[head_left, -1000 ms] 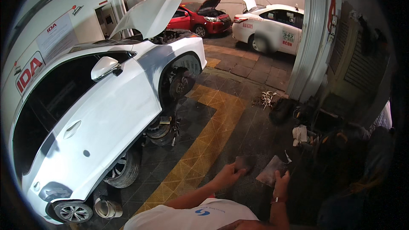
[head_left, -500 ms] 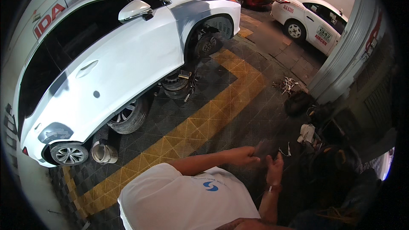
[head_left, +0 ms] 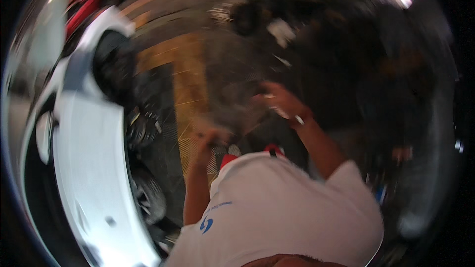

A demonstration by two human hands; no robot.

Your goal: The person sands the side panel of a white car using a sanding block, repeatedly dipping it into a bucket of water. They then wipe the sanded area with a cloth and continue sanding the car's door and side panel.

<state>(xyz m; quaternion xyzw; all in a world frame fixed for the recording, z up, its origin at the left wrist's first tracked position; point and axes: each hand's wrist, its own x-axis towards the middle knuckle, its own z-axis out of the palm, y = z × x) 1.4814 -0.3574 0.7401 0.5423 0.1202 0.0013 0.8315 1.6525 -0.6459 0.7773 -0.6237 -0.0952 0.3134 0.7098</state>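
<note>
In front of my white shirt (head_left: 277,207), both hands are raised and smeared by motion. My left hand (head_left: 212,133) is bent inward at the end of its forearm; its fingers cannot be made out. Farther forward and to the right, my right hand (head_left: 282,100) points left, with a bright band at the wrist. Small pale marks show on it, too blurred to name. Between the hands lies a faint greyish smear (head_left: 237,101); whether it is a held thing, I cannot tell. Red at my lower body and one shoe (head_left: 234,149) show below the hands.
A white car (head_left: 94,158) with grey patches stands along the left, its front wheel arch (head_left: 116,64) without a wheel. A loose wheel (head_left: 148,195) lies beside it. A yellow floor band (head_left: 190,79) crosses dark tiles. A white crumpled item (head_left: 281,32) and dark clutter lie ahead.
My view has swung to the right, so the white car now stands at the left edge and the white sedan is out of view. My hands have moved farther apart.
</note>
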